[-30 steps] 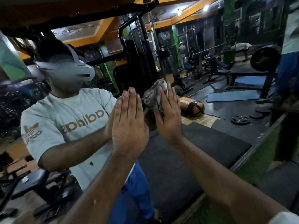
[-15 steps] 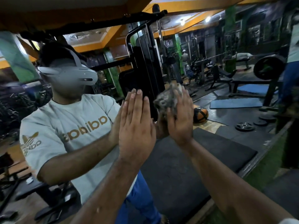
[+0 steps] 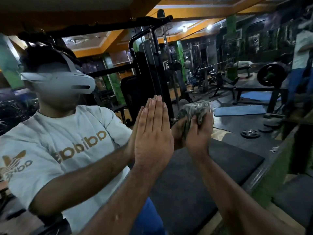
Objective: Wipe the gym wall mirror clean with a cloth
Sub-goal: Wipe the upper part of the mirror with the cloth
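1. I see my left hand (image 3: 153,133) flat, fingers straight, palm pressed on the large wall mirror (image 3: 237,160), bracing.
2. My right hand (image 3: 198,131) clutches the crumpled grey cloth (image 3: 194,109) against the glass, at three o'clock of the left.
3. Mid-wipe, I judge; next, firm strokes across untouched glass.

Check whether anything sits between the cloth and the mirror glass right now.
Nothing visible does. The right hand grips the bunched cloth directly against the mirror, meeting its reflection. The left hand rests flat on the glass beside it, apart from the cloth.
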Available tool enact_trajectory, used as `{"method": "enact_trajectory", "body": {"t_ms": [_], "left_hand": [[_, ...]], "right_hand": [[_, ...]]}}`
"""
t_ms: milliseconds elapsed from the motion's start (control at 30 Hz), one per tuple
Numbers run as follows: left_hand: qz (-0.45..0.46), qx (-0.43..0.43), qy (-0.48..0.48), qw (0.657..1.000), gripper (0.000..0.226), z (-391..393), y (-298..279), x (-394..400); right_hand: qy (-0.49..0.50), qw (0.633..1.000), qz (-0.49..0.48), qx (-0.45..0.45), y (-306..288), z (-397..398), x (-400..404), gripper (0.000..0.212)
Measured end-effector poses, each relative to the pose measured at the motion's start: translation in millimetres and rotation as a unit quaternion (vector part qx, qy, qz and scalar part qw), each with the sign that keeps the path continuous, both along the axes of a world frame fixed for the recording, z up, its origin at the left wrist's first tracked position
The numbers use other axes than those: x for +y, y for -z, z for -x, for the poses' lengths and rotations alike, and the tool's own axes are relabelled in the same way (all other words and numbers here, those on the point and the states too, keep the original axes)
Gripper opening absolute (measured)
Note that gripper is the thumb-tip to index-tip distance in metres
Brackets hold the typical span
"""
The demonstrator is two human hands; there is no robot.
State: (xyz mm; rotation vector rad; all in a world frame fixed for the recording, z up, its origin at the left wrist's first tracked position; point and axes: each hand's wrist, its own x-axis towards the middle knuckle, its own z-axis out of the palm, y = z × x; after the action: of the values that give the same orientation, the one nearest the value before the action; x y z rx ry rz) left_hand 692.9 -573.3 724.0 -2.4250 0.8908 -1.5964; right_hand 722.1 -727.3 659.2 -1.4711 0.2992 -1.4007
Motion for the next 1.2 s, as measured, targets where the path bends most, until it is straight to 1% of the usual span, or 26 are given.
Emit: {"method": "enact_trajectory", "body": {"t_ms": [33,67,100,167,200,233,300,367,400,433,500,567,600,633,733,767,800,867,933,967,1000,1033,1100,1133,1167,1200], "left_hand": [[0.003,0.006,0.004,1.000,0.073,0.0,-0.1,-0.4],[0.005,0.012,0.005,1.000,0.074,0.1,-0.3,-0.8],[0.004,0.017,0.004,1.000,0.075,0.1,-0.4,-0.8],[-0.002,0.024,0.001,1.000,0.075,0.0,-1.2,-0.2],[-0.005,0.025,0.000,1.000,0.075,0.4,-1.3,0.4],[-0.008,0.023,-0.003,1.000,0.074,1.1,-1.6,1.0],[-0.014,0.011,-0.010,1.000,0.071,0.9,-1.7,2.0],[-0.012,0.016,-0.009,1.000,0.071,1.0,-2.6,1.8],[-0.013,0.023,-0.008,1.000,0.072,1.7,-3.1,1.6],[-0.015,0.027,-0.008,0.999,0.073,2.0,-3.3,1.5],[-0.017,0.021,-0.007,1.000,0.071,2.8,-3.7,1.5],[-0.011,0.018,0.008,1.000,0.068,6.1,-7.1,3.2],[-0.004,0.018,0.018,1.000,0.065,9.2,-7.7,5.2],[0.007,0.016,0.025,1.000,0.063,12.8,-6.7,8.9],[0.040,-0.001,0.001,0.999,0.066,22.1,1.3,26.3],[0.046,0.002,-0.014,0.999,0.071,23.5,3.8,32.4],[0.046,0.008,-0.027,0.999,0.074,24.2,5.2,38.3],[0.022,0.009,-0.038,0.999,0.077,21.2,5.3,47.7],[-0.002,0.009,-0.044,0.999,0.078,17.8,3.1,51.2],[-0.005,0.015,-0.046,0.999,0.079,17.8,2.8,51.9],[-0.004,0.019,-0.046,0.999,0.079,17.8,3.5,52.1],[-0.003,0.023,-0.047,0.999,0.078,18.1,4.6,52.0],[-0.003,0.032,-0.044,0.998,0.079,20.2,4.4,51.7],[-0.005,0.038,-0.037,0.999,0.081,21.3,2.6,52.4],[-0.009,0.044,-0.026,0.999,0.084,23.4,-0.1,54.4],[-0.012,0.049,-0.014,0.999,0.085,26.6,-3.3,58.6]], "right_hand": [[-0.021,1.000,-0.023,0.000,-11.7,1.4,8.9,0.064],[-0.045,0.999,-0.004,-0.009,-20.0,4.1,17.9,0.061],[-0.058,0.997,0.048,-0.018,-22.0,6.9,23.9,0.058],[-0.030,0.981,0.190,-0.025,-10.5,11.1,22.7,0.059],[-0.003,0.972,0.232,-0.019,1.0,10.8,15.3,0.059],[0.019,0.971,0.237,-0.009,12.6,10.4,8.5,0.059],[0.020,0.992,0.128,-0.001,24.6,7.8,4.9,0.058],[-0.019,1.000,-0.013,-0.013,6.7,7.9,18.0,0.059],[-0.037,0.998,-0.038,-0.019,-6.8,10.4,26.6,0.059],[-0.054,0.998,-0.025,-0.022,-17.4,13.3,33.2,0.059],[-0.064,0.994,0.085,-0.015,-23.0,20.8,39.1,0.059],[-0.026,0.976,0.217,0.000,-8.5,22.9,27.0,0.060],[-0.011,0.971,0.238,0.012,3.2,22.0,18.7,0.059],[-0.004,0.977,0.212,0.021,12.5,19.7,13.0,0.059],[-0.025,0.999,0.008,0.021,1.3,17.8,26.3,0.063],[-0.038,0.999,-0.014,0.023,-10.2,18.7,38.3,0.064],[-0.049,0.999,0.010,0.021,-19.7,21.2,50.6,0.064],[-0.055,0.988,0.142,-0.004,-24.7,26.0,67.4,0.063],[-0.019,0.962,0.273,-0.016,-11.5,24.3,61.3,0.063],[0.003,0.953,0.304,-0.016,-1.1,22.9,53.7,0.062],[0.021,0.953,0.301,-0.013,8.1,21.1,48.4,0.060],[0.029,0.964,0.265,-0.011,12.0,19.8,46.5,0.060],[0.014,0.993,0.114,0.000,-0.1,19.8,59.5,0.061],[-0.006,0.999,0.042,0.005,-14.2,21.4,71.1,0.063],[-0.029,0.999,0.015,0.006,-27.5,23.7,82.0,0.064],[-0.044,0.998,0.052,-0.004,-35.6,26.9,90.8,0.064]]}}
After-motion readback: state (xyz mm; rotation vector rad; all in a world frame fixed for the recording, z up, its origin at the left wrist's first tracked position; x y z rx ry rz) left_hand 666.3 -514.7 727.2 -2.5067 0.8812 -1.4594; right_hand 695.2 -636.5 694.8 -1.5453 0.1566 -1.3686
